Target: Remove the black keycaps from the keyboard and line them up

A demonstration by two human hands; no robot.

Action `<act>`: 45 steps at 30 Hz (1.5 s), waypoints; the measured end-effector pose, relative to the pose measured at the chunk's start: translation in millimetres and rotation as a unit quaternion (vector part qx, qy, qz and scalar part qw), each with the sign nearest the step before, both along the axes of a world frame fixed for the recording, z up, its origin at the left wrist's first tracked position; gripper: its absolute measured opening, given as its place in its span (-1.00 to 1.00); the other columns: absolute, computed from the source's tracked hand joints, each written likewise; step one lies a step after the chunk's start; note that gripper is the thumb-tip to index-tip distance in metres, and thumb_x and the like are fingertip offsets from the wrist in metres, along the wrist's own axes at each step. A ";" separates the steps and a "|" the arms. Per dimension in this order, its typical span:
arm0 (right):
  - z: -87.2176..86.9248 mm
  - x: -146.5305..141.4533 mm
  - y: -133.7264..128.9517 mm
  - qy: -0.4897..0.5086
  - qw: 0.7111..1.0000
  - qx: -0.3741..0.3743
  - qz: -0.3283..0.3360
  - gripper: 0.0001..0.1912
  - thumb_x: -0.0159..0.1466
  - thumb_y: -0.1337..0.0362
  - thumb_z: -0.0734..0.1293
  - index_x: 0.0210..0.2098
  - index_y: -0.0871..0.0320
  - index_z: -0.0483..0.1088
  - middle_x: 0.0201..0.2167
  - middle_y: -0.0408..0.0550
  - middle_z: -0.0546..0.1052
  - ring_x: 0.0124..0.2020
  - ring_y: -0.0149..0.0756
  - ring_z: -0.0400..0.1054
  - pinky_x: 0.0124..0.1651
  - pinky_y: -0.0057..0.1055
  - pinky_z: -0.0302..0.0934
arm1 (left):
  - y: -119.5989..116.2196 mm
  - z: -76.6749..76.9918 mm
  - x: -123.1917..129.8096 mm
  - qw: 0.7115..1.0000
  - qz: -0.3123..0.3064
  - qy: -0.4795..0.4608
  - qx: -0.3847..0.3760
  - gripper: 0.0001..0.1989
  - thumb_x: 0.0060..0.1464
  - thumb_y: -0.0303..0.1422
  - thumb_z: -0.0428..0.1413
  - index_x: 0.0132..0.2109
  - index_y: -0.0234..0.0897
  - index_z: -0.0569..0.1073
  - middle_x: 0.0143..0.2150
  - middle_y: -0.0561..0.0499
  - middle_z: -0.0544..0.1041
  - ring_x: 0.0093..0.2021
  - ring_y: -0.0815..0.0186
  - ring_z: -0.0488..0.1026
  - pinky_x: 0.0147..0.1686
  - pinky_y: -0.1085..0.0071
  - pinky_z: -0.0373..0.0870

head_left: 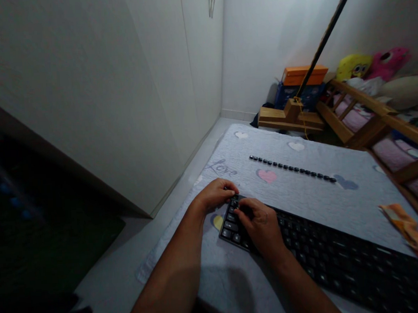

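Keyboard [323,241] lying aslant on the heart-print cloth [229,148], its left end under both hands. Right hand [259,222] bending over the keys [229,225], thumb and finger drawn close; whether that grip is pinching anything, cannot tell. Left hand [219,193] curling at the far corner, fingertips partly hidden, hold unclear. Risk: uneven prying could be skewing the keyboard or flicking a key loose. Beyond, small black pieces [291,168] are sitting in a row; rucking cloth could be scattering them.

Keyboard [324,246] on the blanket [310,197], row of keycaps [290,167] behind
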State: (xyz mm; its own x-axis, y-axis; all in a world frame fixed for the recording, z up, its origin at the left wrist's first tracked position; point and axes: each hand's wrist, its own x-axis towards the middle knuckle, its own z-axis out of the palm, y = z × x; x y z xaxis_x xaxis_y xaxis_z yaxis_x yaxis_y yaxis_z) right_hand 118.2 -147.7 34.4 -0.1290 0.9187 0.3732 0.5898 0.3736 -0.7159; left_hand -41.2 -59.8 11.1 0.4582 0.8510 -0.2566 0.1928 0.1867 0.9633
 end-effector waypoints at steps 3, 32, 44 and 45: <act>0.9 0.5 3.1 -0.001 1.000 -0.022 -0.005 -0.95 0.19 0.33 0.33 -0.33 0.14 0.44 -0.37 -0.07 0.57 -0.36 -0.27 0.46 -0.24 -0.36 0.35 | -0.2 0.8 0.2 1.000 0.000 0.001 -0.002 -0.79 -0.12 -0.42 0.09 -0.28 -0.41 0.50 -0.59 0.12 0.36 -0.62 0.49 0.22 -0.62 0.56 0.03; -0.7 -2.2 0.7 -0.050 0.998 -0.023 0.010 -0.93 0.22 0.38 0.29 -0.28 0.15 0.39 -0.32 -0.05 0.55 -0.30 -0.25 0.44 -0.20 -0.35 0.29 | -0.2 -2.5 -0.9 1.000 -0.004 -0.002 0.002 -0.79 -0.11 -0.42 0.08 -0.28 -0.40 0.49 -0.61 0.12 0.34 -0.63 0.49 0.21 -0.63 0.57 0.03; 4.7 -1.0 3.2 -0.012 0.999 -0.047 0.007 -0.94 0.21 0.35 0.28 -0.34 0.12 0.41 -0.39 -0.09 0.55 -0.37 -0.27 0.45 -0.27 -0.38 0.29 | -1.5 3.9 -0.3 1.000 -0.008 0.010 0.011 -0.78 -0.13 -0.40 0.09 -0.29 -0.41 0.51 -0.62 0.12 0.34 -0.62 0.48 0.23 -0.62 0.57 0.06; 5.9 0.2 4.6 -0.007 0.998 -0.056 0.006 -0.95 0.21 0.34 0.29 -0.35 0.12 0.41 -0.41 -0.10 0.55 -0.38 -0.27 0.45 -0.27 -0.38 0.29 | -1.6 4.1 -0.4 1.000 -0.010 0.008 0.015 -0.78 -0.13 -0.41 0.08 -0.29 -0.41 0.51 -0.61 0.12 0.34 -0.62 0.48 0.23 -0.62 0.57 0.06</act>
